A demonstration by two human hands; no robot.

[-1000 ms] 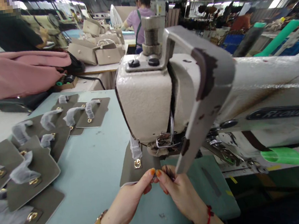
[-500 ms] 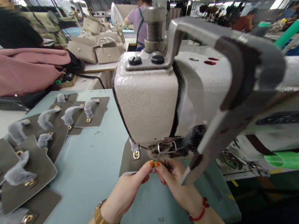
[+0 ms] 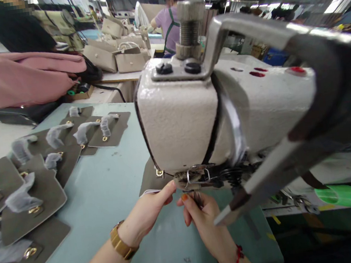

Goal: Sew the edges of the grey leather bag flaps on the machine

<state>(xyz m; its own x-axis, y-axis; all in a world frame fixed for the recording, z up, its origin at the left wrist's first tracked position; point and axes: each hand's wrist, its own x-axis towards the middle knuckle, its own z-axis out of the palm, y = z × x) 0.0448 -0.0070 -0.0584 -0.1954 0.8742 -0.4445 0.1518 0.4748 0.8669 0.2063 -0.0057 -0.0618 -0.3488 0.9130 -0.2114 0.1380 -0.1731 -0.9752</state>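
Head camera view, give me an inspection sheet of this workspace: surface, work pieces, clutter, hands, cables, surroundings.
Surface: blue-green table, with a small mark or scrap near its front edge.
Work pieces: grey panel with gold clasp, partly hidden by the sewing machine.
Clutter: overlapping panels with wrapped handles at the table's left.
Left hand: beside the panel's near edge; grip hidden.
Right hand: fingers curled around a dark pointed thing, too unclear to name.
Cables: one black cord or strap beyond the table; cannot tell which.
Surroundings: pink bundle, beige bags, co-worker in purple.
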